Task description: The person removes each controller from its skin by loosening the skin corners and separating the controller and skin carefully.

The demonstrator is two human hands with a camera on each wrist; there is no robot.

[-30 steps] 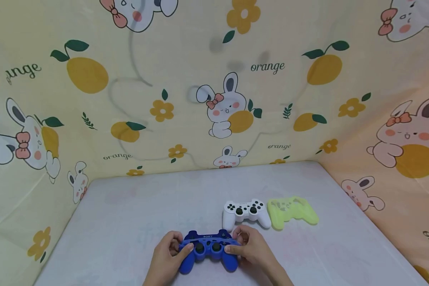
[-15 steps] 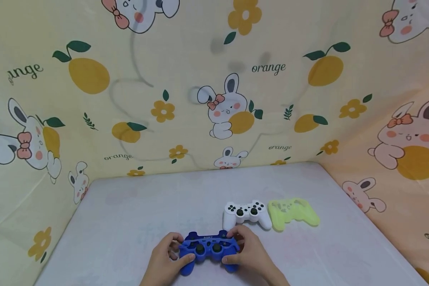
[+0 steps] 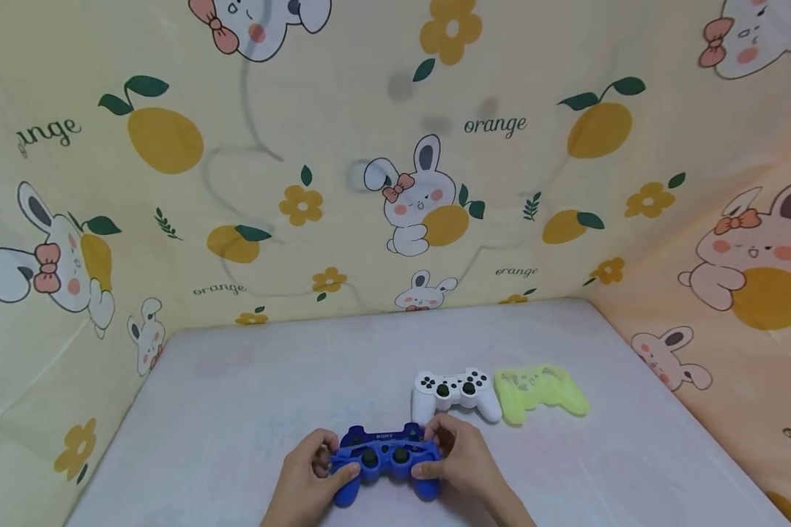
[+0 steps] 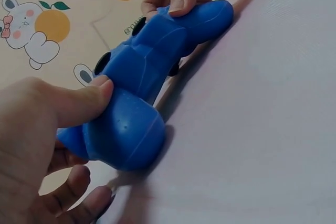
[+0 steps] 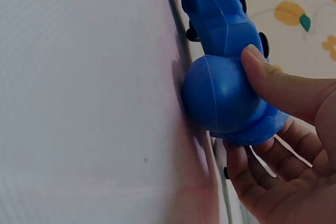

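A dark blue Sony game controller (image 3: 372, 432) sits partly inside a brighter blue rubbery cover (image 3: 385, 465). The cover wraps both handles and the area round the black sticks, while its upper edge lies across the controller's face and leaves the top strip bare. My left hand (image 3: 308, 468) grips the left side, its thumb on the cover beside the left handle. On the right side my right hand (image 3: 464, 457) pinches the cover, thumb on the handle and index finger near the upper corner. Both wrist views show the rounded handle ends of the blue cover (image 4: 128, 129) close above the table.
Behind my right hand a white game controller (image 3: 458, 393) lies on the pale table (image 3: 237, 410). Beside it, to the right, is a flat yellow-green controller cover (image 3: 540, 394). Printed fabric walls (image 3: 343, 146) with rabbits and oranges border the table.
My right thumb has shifted down from beside the right stick to the handle, and the right fingers have moved slightly at the cover's upper corner. The left thumb is slightly lower. The other things stay put.
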